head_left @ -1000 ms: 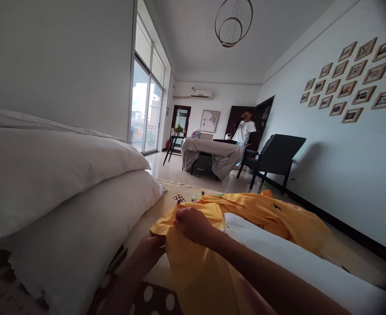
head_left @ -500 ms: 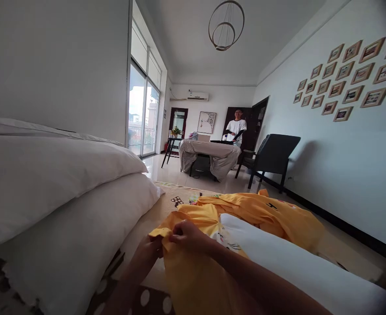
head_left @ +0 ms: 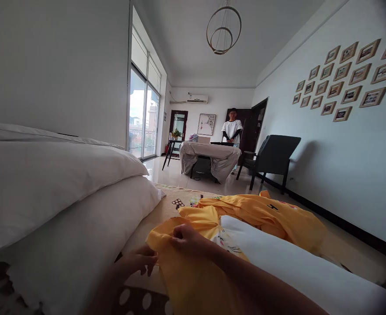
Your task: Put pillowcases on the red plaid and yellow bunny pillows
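Observation:
A yellow cover (head_left: 193,271) lies crumpled over a long white pillow (head_left: 294,267) on a patterned mat. My right hand (head_left: 188,238) is closed, pinching the cover's near edge. My left hand (head_left: 137,261) sits just left of that edge with its fingers loosely apart, holding nothing. More of the yellow fabric is bunched at the far end, beyond the white pillow.
Two big white pillows (head_left: 55,192) are stacked at the left. Further off stand a covered table (head_left: 210,155), a dark armchair (head_left: 271,157) and a person (head_left: 232,131) behind the table. Glass doors (head_left: 143,118) at the left, framed pictures (head_left: 346,83) on the right wall.
My left hand has let go of the yellow edge and dropped back with fingers spread. My right hand keeps its pinch. The person at the back has turned and moved slightly left.

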### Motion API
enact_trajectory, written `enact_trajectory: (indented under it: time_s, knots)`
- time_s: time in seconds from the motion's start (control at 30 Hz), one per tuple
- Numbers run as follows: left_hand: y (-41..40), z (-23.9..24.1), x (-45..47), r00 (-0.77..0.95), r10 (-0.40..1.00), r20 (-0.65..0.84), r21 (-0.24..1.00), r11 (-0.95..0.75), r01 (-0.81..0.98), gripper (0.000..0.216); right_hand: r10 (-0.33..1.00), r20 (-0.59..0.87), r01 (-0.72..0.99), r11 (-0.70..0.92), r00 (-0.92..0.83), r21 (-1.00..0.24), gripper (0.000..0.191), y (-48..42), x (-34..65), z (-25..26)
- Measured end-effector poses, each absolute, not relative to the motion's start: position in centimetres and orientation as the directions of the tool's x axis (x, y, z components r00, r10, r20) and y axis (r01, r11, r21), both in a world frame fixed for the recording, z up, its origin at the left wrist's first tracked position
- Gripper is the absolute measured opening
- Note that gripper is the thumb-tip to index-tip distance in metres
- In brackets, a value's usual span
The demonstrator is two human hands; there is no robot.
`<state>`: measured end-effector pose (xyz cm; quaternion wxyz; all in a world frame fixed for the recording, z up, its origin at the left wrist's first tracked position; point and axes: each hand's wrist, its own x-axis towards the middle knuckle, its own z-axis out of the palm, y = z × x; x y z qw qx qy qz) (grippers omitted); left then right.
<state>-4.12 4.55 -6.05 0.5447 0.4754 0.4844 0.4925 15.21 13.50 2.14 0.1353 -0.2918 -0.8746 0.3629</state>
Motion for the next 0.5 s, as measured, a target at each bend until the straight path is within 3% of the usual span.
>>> enact_trajectory:
  time_s: [0.1,0.2,0.5]
  knots:
    - [5.1,-5.8,-4.4,-0.124,0.992,-0.015,0.998,0.006,-0.068,0.017,0.637,0.059,0.434,0.588,-0.769,-0.683,0.016,12.9,14.6,2.0]
    - [5.9,-5.2,-3.4,-0.237,0.971,0.023,0.991,-0.053,-0.120,0.022,0.643,0.096,0.434,0.612,-0.760,-0.661,0.017,12.5,14.1,1.8]
    - [7.0,-6.6,0.5,-0.200,0.968,-0.151,0.950,0.086,-0.300,0.022,0.648,0.210,0.438,0.684,-0.732,-0.583,0.007,12.0,13.3,0.6]
